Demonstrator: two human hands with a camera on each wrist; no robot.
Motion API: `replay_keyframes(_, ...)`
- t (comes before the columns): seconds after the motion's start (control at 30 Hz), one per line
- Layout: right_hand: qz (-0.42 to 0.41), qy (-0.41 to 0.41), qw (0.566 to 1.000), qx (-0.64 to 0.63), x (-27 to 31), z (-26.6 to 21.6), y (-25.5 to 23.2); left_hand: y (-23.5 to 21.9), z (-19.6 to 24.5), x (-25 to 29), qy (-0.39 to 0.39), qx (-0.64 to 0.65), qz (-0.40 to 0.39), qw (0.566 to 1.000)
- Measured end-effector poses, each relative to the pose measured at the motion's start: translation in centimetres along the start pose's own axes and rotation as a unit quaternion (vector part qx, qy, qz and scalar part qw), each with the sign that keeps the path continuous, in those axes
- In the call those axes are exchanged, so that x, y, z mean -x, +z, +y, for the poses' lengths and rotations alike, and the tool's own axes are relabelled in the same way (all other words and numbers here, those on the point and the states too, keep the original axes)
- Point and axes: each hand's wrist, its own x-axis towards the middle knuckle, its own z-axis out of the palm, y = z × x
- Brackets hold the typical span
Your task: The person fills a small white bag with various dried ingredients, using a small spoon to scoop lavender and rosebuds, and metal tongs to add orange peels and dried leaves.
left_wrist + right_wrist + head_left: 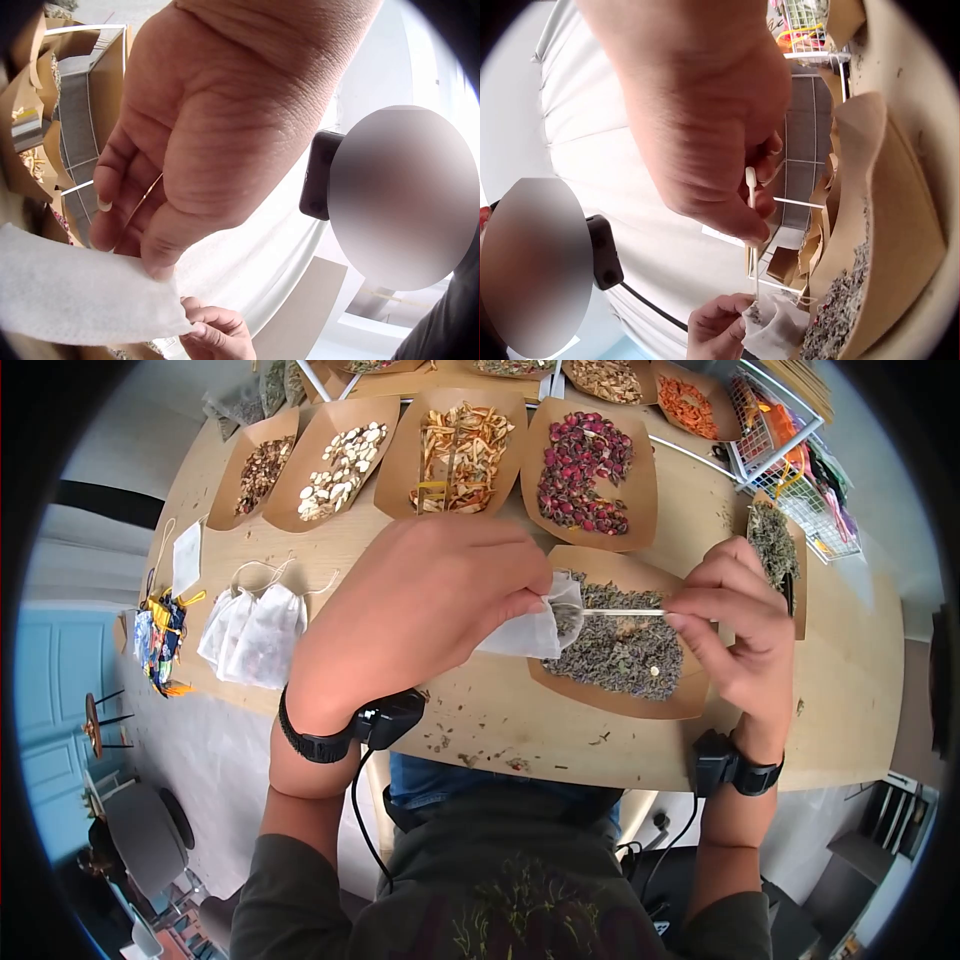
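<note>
My left hand (pixel 440 595) pinches the rim of a white fabric pouch (pixel 525 635), which lies sideways over the left edge of a paper tray of grey-green dried herb (pixel 625 660). Between the thumb and fingers of my right hand (pixel 740 620) is a thin pale handle (pixel 625 612), its far end at the pouch mouth, where some herb shows. In the left wrist view the pouch (pixel 82 289) hangs from my left hand (pixel 202 150). The right wrist view has my right hand (pixel 705 135) on the stick-like handle (pixel 753 217), herb at its lower end by the pouch (pixel 776 330).
Paper trays of rosebuds (pixel 585 470), orange peel-like strips (pixel 465 455), pale slices (pixel 340 470) and brown pieces (pixel 265 475) line the back. Filled white pouches (pixel 255 635) lie at left beside patterned cloth bags (pixel 160 640). A wire basket (pixel 800 490) stands at back right.
</note>
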Motion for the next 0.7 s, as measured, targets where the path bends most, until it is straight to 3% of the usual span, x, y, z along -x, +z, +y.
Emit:
replay_keyframes(0.13, 0.025, -0.079, 0.992, 0.098, -0.6, -0.7, -0.6, -0.1, -0.2, -0.2, 0.012, 0.006, 0.006, 1.0)
replay_keyframes(0.2, 0.031, -0.059, 0.994, 0.085, 0.0, -0.4, -2.1, 0.0, -0.2, 0.0, 0.002, -0.001, 0.004, 1.0)
replay_keyframes(0.27, -0.05, 0.002, 0.999, 0.007, 0.8, 0.1, -3.8, 0.1, -0.1, 0.0, -0.006, -0.007, 0.003, 1.0)
replay_keyframes(0.43, -0.154, 0.001, 0.988, -0.029, 1.0, 1.2, -2.8, 0.0, -0.1, -0.2, 0.002, -0.001, -0.005, 1.0)
replay_keyframes(0.53, -0.119, 0.007, 0.992, 0.048, 1.1, 1.9, -2.2, 0.1, 0.0, -0.1, -0.005, -0.007, 0.003, 1.0)
replay_keyframes(0.7, -0.056, 0.049, 0.997, 0.016, 1.5, 2.3, -3.6, -0.2, 0.1, -0.2, -0.009, -0.021, -0.002, 1.0)
